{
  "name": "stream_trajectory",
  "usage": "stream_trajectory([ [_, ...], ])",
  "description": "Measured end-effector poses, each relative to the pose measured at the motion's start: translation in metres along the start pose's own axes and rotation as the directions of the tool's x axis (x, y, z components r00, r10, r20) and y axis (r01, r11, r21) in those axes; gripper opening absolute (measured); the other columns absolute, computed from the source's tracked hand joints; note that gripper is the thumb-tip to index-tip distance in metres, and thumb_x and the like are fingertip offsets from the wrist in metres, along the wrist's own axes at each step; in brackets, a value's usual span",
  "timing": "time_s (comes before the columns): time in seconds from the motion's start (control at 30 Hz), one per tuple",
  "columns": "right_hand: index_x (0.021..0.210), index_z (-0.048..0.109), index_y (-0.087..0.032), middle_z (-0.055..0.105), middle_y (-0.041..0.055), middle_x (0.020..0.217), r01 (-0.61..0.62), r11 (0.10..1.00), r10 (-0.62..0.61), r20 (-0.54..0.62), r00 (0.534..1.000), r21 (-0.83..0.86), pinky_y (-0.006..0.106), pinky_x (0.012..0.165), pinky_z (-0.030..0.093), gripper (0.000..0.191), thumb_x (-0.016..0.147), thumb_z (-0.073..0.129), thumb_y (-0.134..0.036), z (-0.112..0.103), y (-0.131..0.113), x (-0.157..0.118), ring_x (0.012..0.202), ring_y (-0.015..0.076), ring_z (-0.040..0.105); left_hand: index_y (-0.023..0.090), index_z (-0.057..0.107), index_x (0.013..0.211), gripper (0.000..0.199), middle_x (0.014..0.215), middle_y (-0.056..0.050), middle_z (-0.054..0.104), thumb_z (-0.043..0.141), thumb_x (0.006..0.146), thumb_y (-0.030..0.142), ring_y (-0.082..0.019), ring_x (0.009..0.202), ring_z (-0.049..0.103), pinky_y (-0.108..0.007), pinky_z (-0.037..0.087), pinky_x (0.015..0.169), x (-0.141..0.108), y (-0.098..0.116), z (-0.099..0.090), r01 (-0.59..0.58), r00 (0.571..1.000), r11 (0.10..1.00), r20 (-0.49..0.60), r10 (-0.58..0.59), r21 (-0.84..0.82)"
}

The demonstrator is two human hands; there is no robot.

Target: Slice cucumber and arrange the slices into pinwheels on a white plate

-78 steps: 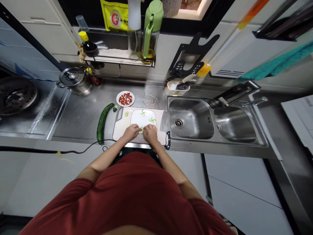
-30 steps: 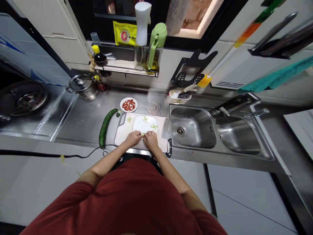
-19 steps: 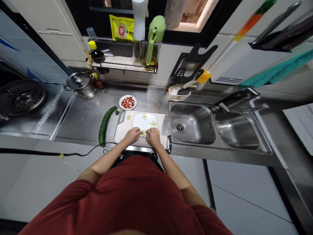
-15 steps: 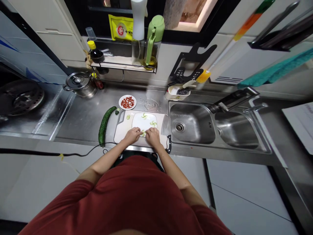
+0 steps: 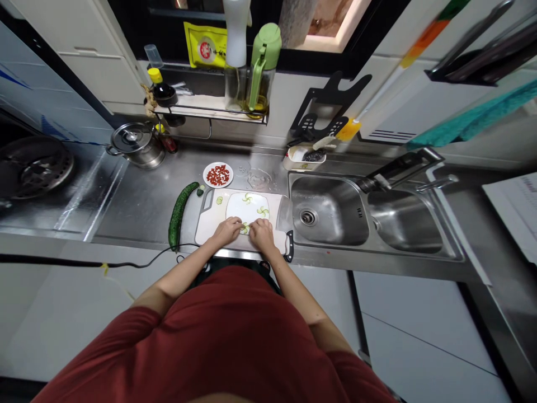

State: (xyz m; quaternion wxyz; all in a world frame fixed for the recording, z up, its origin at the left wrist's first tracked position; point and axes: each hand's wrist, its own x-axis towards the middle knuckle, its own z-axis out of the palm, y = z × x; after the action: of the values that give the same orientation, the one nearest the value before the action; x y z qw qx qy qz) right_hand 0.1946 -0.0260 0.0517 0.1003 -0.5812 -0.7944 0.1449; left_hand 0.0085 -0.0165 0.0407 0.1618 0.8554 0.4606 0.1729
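On a white square plate [image 5: 235,206], pale green cucumber slices [image 5: 245,228] form a small pinwheel near the front rim. My left hand [image 5: 229,230] is at the left of this pinwheel, its fingertips pinched together on a slice. From the right, my right hand [image 5: 262,235] bends over the same pinwheel with its fingers closed at the slices; its grip is partly hidden. Two other slice pinwheels [image 5: 262,211] lie at the plate's back and right. Beneath the plate is a white cutting board [image 5: 206,228], with a few loose slices [image 5: 219,200] at its back left.
A long green cucumber [image 5: 178,215] and its cut end [image 5: 200,191] lie left of the board. Behind stands a plate of red pieces [image 5: 218,175]. A black-handled knife [image 5: 290,246] is at the board's right edge, beside the sink [image 5: 329,210]. A lidded pot [image 5: 138,146] stands back left.
Both hands stay at the front pinwheel, with only slight finger movement at the slices. The whole view has shifted a little; the other objects keep their places.
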Motion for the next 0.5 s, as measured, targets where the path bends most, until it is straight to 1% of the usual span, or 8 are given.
stream_trajectory([
  [0.1, 0.099, 0.065, -0.02, 0.054, 0.0077, 0.097, -0.009, 1.0, 0.009, -0.003, 1.0, 0.009, 0.033, 0.085, 0.025, 0.022, 0.087, 0.047, -0.021, -0.0007, 0.001, 0.0006, 0.096, 0.0224, 0.038, 0.023, 0.068, 0.101, 0.031, 0.102, -0.006, 0.059, 0.046, 0.082, 0.011, -0.017, 0.093, 0.052, -0.028, 0.046, 0.079, 0.0043, 0.0001, -0.0027, 0.03, 0.999, 1.0, -0.017, -0.03, -0.01],
  [0.3, 0.097, 0.065, -0.021, 0.054, 0.007, 0.096, -0.017, 1.0, 0.017, -0.008, 1.0, 0.014, 0.033, 0.084, 0.026, 0.02, 0.087, 0.047, -0.021, -0.0006, 0.0026, 0.0013, 0.097, 0.0222, 0.038, 0.025, 0.07, 0.097, 0.028, 0.107, -0.005, 0.058, 0.048, 0.083, 0.014, -0.016, 0.09, 0.051, -0.028, 0.045, 0.076, 0.0068, -0.0003, -0.0023, -0.029, 0.999, 0.997, 0.037, 0.026, 0.065],
  [0.5, 0.096, 0.065, -0.02, 0.054, 0.0073, 0.096, -0.023, 1.0, 0.023, -0.012, 1.0, 0.014, 0.033, 0.085, 0.026, 0.021, 0.088, 0.046, -0.022, 0.001, 0.0037, 0.0009, 0.097, 0.0224, 0.038, 0.025, 0.07, 0.094, 0.027, 0.106, -0.006, 0.058, 0.048, 0.083, 0.014, -0.017, 0.09, 0.052, -0.029, 0.045, 0.075, 0.0059, -0.0003, 0.0007, -0.037, 0.998, 0.997, 0.045, 0.034, 0.072],
])
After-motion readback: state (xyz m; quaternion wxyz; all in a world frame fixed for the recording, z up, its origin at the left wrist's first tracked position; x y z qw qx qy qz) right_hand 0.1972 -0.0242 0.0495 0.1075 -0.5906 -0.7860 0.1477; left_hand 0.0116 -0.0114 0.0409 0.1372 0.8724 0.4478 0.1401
